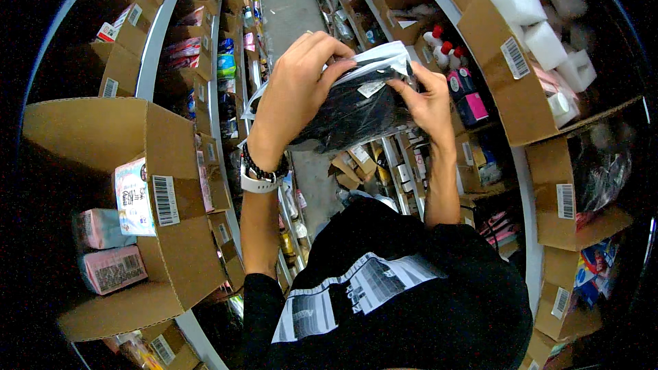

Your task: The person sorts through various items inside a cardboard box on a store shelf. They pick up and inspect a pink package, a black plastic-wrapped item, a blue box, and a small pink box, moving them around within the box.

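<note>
A black item in a clear plastic bag [354,113], with a white top edge and a small white label, is held up in front of my chest. My left hand [303,82] grips the bag's upper left edge between thumb and fingers; a black bead bracelet and a white watch strap are on that wrist. At the upper right corner, my right hand [424,97] pinches the bag beside the label. Part of my left fingers is hidden behind the bag's edge.
Shelves of open cardboard boxes line both sides of a concrete-floored aisle [288,10]. A large box [190,205] with packaged goods juts out at the left. White foam blocks [545,43] fill a box at the upper right, near red-capped bottles [443,54].
</note>
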The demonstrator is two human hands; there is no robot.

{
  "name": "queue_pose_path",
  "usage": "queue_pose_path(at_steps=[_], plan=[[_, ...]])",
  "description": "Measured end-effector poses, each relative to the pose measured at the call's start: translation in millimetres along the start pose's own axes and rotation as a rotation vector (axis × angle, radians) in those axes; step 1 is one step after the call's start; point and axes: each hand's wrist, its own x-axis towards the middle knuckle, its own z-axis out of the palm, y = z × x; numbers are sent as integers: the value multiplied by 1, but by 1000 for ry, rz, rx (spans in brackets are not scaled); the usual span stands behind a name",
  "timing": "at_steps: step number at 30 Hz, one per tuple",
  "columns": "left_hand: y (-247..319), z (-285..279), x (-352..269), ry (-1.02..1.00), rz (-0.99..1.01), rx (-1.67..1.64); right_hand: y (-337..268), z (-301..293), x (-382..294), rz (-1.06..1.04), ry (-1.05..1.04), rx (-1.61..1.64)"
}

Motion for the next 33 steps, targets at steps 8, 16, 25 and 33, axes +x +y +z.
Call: queue_pose_path(at_steps=[8, 16, 25, 33], plan=[[-12, -10, -11, -6, -39, -9, 8, 2, 7, -39, -7, -8], [-13, -3, -11, 86, -182, 56, 7, 11, 18, 17, -78, -6], [-2, 3, -14, 156, -128, 426, -8, 32, 11, 27, 61, 221], [-2, 4, -16, 157, -76, 331, -27, 22, 27, 45, -64, 185]])
